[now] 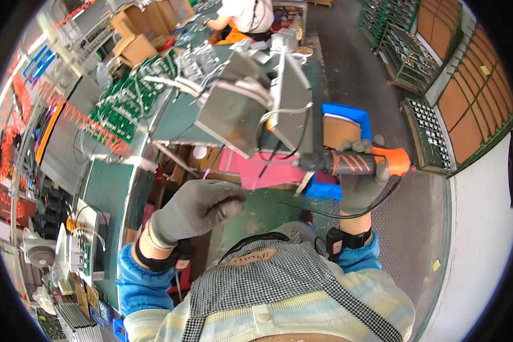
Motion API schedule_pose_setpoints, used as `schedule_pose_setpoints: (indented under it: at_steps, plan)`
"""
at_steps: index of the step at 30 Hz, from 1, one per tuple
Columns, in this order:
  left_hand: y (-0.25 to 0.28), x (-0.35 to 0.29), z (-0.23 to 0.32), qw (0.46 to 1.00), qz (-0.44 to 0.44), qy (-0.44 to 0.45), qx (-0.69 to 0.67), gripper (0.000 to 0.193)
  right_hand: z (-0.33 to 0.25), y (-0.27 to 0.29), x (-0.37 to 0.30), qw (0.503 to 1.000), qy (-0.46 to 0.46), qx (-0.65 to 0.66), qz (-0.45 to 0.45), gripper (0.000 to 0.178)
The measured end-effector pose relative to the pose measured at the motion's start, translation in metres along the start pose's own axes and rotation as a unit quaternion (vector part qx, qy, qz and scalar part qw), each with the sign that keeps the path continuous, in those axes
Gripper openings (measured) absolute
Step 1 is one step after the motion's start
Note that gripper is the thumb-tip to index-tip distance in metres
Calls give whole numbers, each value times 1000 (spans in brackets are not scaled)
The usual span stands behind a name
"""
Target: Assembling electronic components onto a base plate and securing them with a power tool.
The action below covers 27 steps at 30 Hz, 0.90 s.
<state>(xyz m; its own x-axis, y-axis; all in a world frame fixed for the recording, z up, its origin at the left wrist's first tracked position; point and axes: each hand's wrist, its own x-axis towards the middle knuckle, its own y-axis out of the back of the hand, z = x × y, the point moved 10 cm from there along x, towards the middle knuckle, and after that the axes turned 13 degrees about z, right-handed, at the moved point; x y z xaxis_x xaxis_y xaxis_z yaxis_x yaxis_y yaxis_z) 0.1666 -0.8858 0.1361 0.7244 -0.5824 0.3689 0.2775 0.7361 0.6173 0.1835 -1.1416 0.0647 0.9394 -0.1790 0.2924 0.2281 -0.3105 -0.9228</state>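
Note:
My right hand [360, 191], in a grey glove, is wrapped round an orange-and-black corded power tool [354, 163]. The tool is held level, its dark, drill-like front end pointing left and blurred. A black cord [347, 216] loops below it. On the left, my gloved left hand [196, 210] is raised with its fingers curled together; anything between them is too small or hidden to make out. Beyond my hands, grey metal panels [228, 121] with white cables [288, 110] stand on the green workbench [174, 122]. A pink sheet [268, 170] lies below the bench edge.
Green circuit boards [122, 105] cover the bench's left part beside a coiled red hose [91, 122]. A blue bin [363, 117] holding cardboard stands on the right. Wheeled green racks [430, 137] line the far-right aisle. Another person [246, 17] sits at the far end.

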Motion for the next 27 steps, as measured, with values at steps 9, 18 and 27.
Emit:
schedule_pose_setpoints:
  at_steps: [9, 18, 27]
  plan:
    - [-125, 305, 51, 958, -136, -181, 177, 26, -177, 255, 2, 935, 177, -76, 299, 39]
    - [-251, 427, -10, 918, -196, -200, 282, 17, -241, 210, 42, 789, 240, -489, 285, 46]
    - [-184, 255, -14, 948, -203, 76, 235, 30, -135, 126, 225, 439, 309, -765, -356, 43]
